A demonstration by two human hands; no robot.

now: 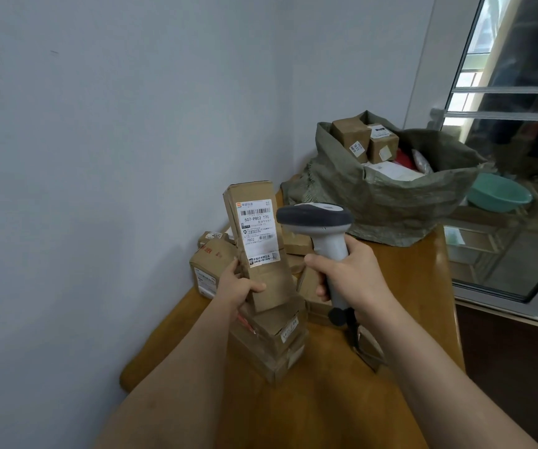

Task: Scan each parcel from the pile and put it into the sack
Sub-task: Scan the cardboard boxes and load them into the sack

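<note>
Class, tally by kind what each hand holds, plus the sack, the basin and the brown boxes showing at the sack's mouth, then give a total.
Tall parcel held in the left hand: 1
Scanner gripped in the right hand: 1
Green sack: 1
Brown boxes at the sack's mouth: 2
Green basin: 1
Total: 6

Pale grey wall point(115, 124) on left; wooden table point(325, 400) set against it; sliding window point(503, 140) at right; teal basin point(497, 192) beyond the glass.
</note>
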